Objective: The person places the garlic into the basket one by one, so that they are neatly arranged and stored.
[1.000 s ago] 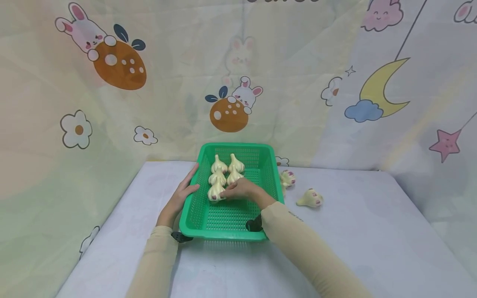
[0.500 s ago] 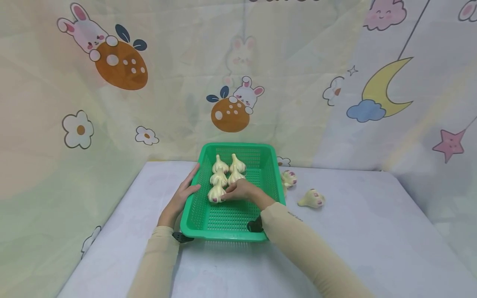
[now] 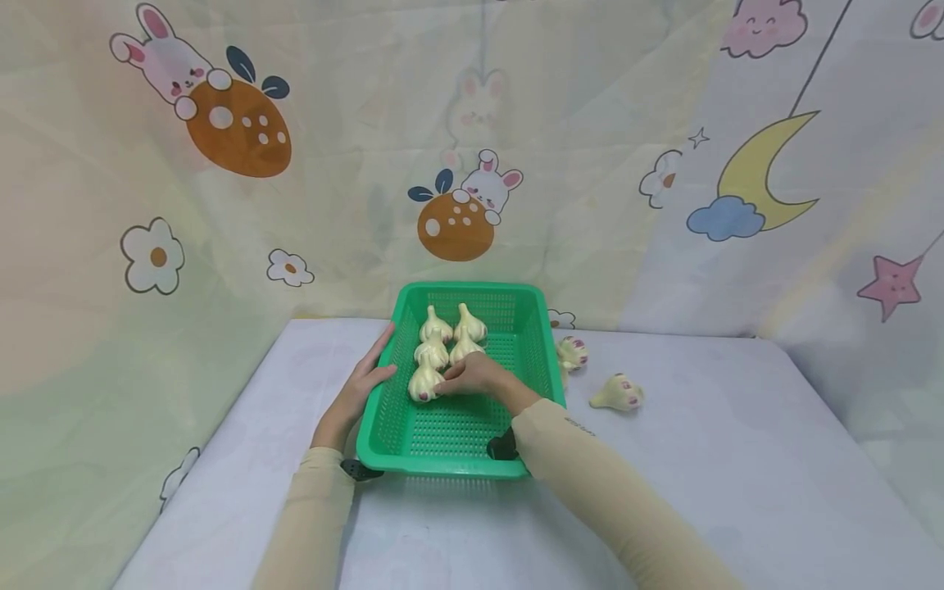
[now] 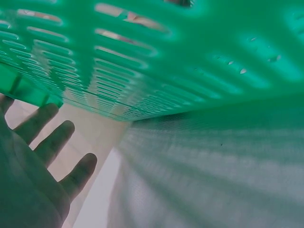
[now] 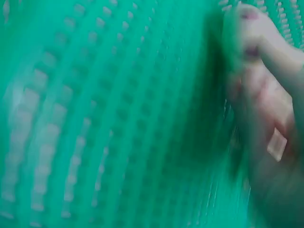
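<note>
My right hand (image 3: 475,377) reaches into a green plastic basket (image 3: 460,468) and pinches a garlic bulb (image 3: 425,383), which stands in front of the left column. Blurred in the right wrist view, the bulb (image 5: 249,23) shows beside the thumb. Several other pale garlic bulbs (image 3: 433,352) stand in two columns on the basket's left and back part, stems toward the back. My left hand (image 3: 357,389) lies against the basket's left side, thumb and index finger at the rim. In the left wrist view its fingers (image 4: 54,142) are straight and spread outside the slotted wall.
Two garlic bulbs lie on the white table (image 3: 708,459) right of the basket: one bulb (image 3: 571,354) close to its wall, another (image 3: 618,393) farther right. A printed cloth backdrop (image 3: 354,164) hangs behind the table. A dark wrist device (image 3: 503,445) is on the right wrist.
The right hand and the pinched garlic bulb have shifted very slightly to the left within the basket. The left hand and the other bulbs hold their places.
</note>
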Demonstrator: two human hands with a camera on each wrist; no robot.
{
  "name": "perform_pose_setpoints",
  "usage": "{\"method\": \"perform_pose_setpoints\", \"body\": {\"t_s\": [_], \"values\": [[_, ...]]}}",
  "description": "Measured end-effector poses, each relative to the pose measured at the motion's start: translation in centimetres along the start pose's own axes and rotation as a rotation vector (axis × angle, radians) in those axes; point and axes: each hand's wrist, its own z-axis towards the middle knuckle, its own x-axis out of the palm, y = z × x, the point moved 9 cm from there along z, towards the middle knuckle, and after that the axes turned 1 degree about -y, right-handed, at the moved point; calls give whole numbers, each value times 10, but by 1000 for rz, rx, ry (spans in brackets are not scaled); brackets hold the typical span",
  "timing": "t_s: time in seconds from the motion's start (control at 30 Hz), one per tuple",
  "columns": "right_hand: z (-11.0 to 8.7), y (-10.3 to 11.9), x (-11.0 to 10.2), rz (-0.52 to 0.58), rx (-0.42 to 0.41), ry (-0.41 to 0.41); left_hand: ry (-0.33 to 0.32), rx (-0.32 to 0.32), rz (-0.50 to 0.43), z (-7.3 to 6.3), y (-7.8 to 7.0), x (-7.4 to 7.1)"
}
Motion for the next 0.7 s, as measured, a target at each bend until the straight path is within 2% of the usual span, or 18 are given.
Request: {"method": "perform_pose_setpoints", "body": {"t_s": [0.27,0.53,0.7], "values": [[2,-1,1,13,26,-2,-8,34,23,7,25,-10],[-1,2,0,-43,27,30,0,11,0,1,0,-2],[-3,3,0,-96,45,28,-12,12,5,3,15,-6]]}}
